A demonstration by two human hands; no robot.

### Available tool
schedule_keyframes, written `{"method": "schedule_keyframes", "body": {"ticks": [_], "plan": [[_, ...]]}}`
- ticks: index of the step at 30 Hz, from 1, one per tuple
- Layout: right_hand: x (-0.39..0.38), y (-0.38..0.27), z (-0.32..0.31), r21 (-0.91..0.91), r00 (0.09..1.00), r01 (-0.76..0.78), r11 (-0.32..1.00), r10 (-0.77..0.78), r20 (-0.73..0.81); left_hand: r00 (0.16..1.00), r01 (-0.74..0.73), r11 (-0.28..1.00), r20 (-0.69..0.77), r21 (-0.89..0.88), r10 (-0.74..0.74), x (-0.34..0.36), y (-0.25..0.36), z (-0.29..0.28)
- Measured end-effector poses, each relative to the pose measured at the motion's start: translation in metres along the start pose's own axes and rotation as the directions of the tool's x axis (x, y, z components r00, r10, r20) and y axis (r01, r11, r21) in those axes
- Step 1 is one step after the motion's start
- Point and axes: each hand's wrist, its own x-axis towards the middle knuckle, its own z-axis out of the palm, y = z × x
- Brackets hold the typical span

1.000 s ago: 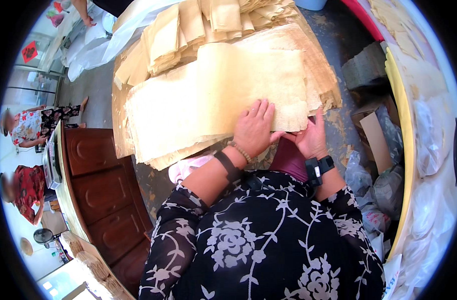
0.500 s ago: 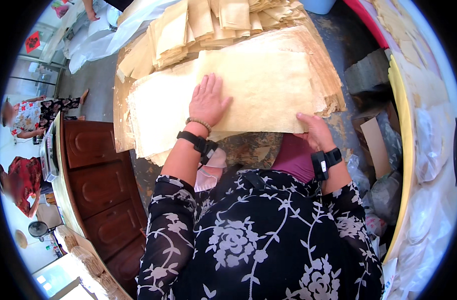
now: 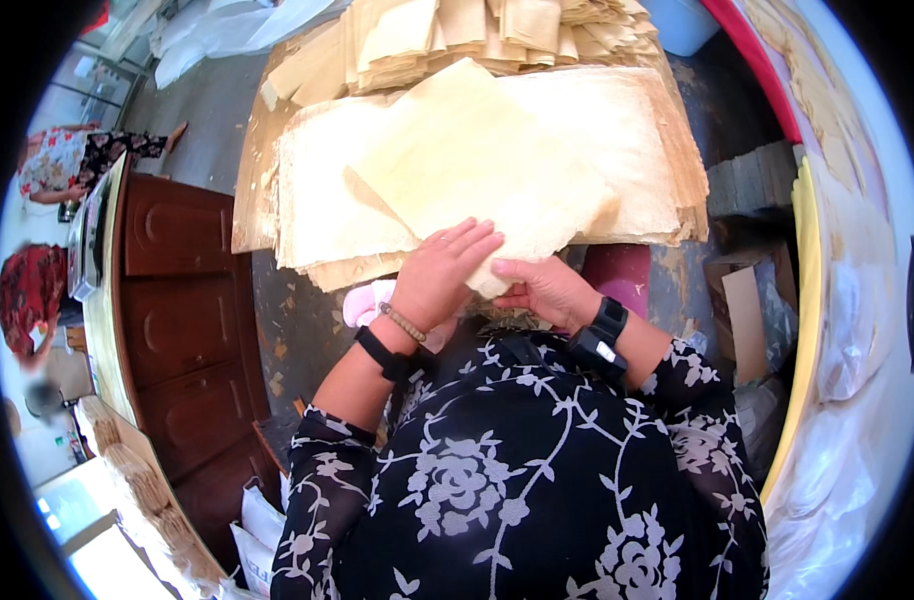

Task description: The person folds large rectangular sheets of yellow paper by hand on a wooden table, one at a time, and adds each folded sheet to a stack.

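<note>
A thin beige sheet [image 3: 467,150] lies askew on a wide stack of similar sheets [image 3: 637,140], its lower corner hanging past the stack's front edge. My left hand [image 3: 439,275] rests at that corner, fingers extended along it, thumb out of sight. Just to its right, my right hand [image 3: 552,292] pinches the corner, thumb on top. Behind the sheet are folded piles of beige sheets [image 3: 457,30] on a worn wooden board [image 3: 252,190]. A pink cloth [image 3: 362,305] shows below the stack, partly hidden by my left arm.
A wooden cabinet [image 3: 182,330] stands at left, with two people [image 3: 57,160] [image 3: 27,295] beyond it. At right are a cardboard box [image 3: 742,320], plastic bags [image 3: 837,360] and a yellow padded edge [image 3: 802,240]. A blue tub [image 3: 687,25] sits at top right.
The sheet has turned from square to diagonal, its corner drawn toward me. My left hand has moved down to that corner and my right hand leftward, so both are close together.
</note>
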Motion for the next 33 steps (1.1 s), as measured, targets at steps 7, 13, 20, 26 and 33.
{"method": "schedule_keyframes", "body": {"ticks": [7,13,20,26,33], "plan": [[-0.001,-0.016,0.016,-0.367,0.936,0.329,0.870,-0.248,0.249,0.793,0.367,0.522,-0.034,-0.770,-0.608,-0.025,-0.045,0.015],[0.012,-0.060,0.011,-0.855,0.467,0.410,-0.318,-0.732,0.496,0.579,0.507,0.259,0.102,-0.822,-0.809,-0.009,-0.074,-0.005],[0.072,-0.077,0.007,-0.763,0.500,0.133,-0.632,-0.622,0.602,0.542,0.573,0.186,0.199,-0.798,-0.816,-0.002,-0.104,0.004],[0.096,-0.070,-0.008,-0.752,0.608,0.056,-0.657,-0.575,0.547,0.530,0.817,0.506,0.015,-0.277,-0.848,0.014,-0.089,-0.020],[0.094,-0.088,-0.007,-0.701,0.653,0.091,-0.707,-0.490,0.578,0.919,0.359,0.883,-0.282,0.303,-0.277,0.027,-0.040,-0.006]]}}
